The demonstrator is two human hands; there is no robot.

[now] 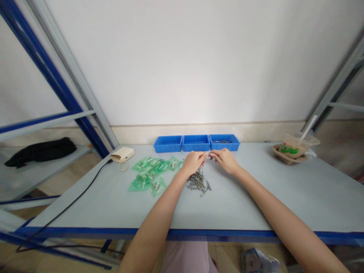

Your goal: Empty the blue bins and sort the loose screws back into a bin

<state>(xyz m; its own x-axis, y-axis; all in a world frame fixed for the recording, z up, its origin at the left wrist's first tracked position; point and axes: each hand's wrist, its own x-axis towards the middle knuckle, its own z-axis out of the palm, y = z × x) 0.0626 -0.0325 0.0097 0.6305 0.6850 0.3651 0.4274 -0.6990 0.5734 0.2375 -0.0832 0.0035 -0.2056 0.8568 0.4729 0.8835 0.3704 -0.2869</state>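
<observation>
My left hand and my right hand meet just in front of the blue bins, fingertips pinched and almost touching. Something small and pale shows between the fingertips, too small to name. Below my left hand lies a loose pile of metal screws, partly covered by that hand. Left of it, several green plastic bags with small pale pieces inside are heaped on the table. The right-hand blue bin holds some metal screws; no contents show in the middle bin or the left bin.
A cream-coloured device with a black cable sits at the table's left. On the right, a plastic drink cup with a straw stands in a brown tray. Behind the grey table is a white wall, with metal frames on both sides.
</observation>
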